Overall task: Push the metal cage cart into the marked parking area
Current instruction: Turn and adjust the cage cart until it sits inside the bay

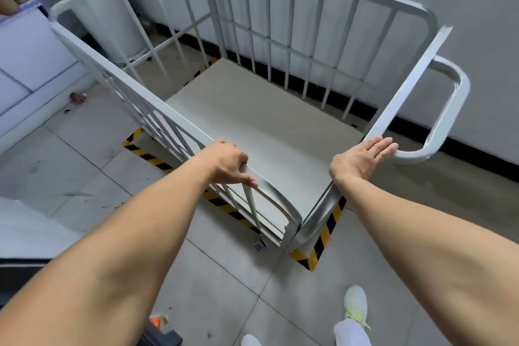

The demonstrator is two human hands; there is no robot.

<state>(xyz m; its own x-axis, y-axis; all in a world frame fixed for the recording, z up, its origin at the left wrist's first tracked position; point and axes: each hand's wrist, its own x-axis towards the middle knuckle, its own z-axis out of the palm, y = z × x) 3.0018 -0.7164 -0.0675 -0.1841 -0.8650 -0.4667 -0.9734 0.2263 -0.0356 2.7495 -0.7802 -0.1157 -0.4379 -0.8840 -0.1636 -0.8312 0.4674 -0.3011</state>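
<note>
A person stands at the cart [252,121], which sits at the centre of the frame largely inside the bay outlined in yellow-and-black tape [309,258], its far side close to the wall [449,8] at upper right. The left hand [229,163] curls its grip round the top rail of the side panel, while the right hand [362,156] lies flat, fingers straight and together, on the corner where the handle [412,155] joins. Parking looks nearly done; the next move likely calls for a short, straight nudge to bring the near corner and its caster [259,246] inside the tape.
</note>
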